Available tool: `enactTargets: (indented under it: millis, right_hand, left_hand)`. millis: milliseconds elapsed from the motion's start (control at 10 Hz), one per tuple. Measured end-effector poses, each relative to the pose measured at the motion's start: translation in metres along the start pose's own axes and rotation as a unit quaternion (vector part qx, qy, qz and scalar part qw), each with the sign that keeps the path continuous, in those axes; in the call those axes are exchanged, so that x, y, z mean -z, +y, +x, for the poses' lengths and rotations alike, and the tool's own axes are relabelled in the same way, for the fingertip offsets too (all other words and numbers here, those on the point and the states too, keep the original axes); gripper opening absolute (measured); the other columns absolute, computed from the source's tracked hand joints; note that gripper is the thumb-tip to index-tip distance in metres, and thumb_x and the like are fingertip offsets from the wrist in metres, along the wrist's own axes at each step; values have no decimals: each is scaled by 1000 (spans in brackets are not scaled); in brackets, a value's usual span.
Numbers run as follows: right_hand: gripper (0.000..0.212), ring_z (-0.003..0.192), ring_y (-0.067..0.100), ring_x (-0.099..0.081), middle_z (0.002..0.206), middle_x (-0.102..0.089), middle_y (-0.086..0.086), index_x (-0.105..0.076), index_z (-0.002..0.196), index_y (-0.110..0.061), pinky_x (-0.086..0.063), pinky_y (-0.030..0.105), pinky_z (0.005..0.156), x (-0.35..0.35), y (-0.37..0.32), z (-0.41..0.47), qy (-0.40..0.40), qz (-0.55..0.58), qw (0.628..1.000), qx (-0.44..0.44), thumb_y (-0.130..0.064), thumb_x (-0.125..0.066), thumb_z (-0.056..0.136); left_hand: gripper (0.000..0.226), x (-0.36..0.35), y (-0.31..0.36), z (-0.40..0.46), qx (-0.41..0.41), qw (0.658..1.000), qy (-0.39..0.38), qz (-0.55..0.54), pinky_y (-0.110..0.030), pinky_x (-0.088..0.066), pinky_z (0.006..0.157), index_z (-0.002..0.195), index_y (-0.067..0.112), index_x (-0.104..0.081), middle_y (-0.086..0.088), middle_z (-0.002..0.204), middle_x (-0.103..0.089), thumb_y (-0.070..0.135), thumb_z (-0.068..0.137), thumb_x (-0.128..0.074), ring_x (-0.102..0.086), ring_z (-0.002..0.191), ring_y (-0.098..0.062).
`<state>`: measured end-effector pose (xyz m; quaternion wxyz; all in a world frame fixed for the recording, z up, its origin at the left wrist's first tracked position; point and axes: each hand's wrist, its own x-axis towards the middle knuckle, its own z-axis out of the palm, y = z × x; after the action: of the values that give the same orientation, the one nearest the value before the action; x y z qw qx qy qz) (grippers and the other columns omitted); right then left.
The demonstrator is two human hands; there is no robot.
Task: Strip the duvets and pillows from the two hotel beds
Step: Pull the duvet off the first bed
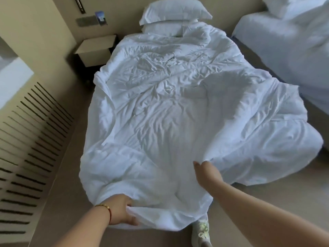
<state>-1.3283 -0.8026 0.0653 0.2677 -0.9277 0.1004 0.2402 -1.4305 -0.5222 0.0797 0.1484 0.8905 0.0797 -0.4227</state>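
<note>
Both hands grip the duvet (169,107) at the bed's foot edge, left hand (122,209) pinching the corner, right hand (206,172) bunching a fold, its length running away toward the pillows (175,10).

Single head-worn view, from the foot of the bed (169,104), facing forward and down, close
</note>
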Motion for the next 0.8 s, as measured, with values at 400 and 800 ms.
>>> enactTargets:
  millis: [400,800]
  right_hand:
    - [43,111,27,-55,132,-54,11,-37,143,-16,-48,35,90,20,67,-46,-128,-7,991,31,-19,-38,100]
    - [34,82,24,-49,71,-42,-1,-51,85,-11,-37,30,73,236,211,152,95,108,987,-71,-36,-34,102]
  left_hand:
    - [69,-8,134,-7,-93,960,159,-211,-22,-45,73,141,20,-39,0,97,-61,55,85,-61,-60,90,-11]
    - [68,53,395,137,-174,952,180,-178,-29,-46,97,138,19,-43,2,128,-48,56,84,-61,-53,111,-12]
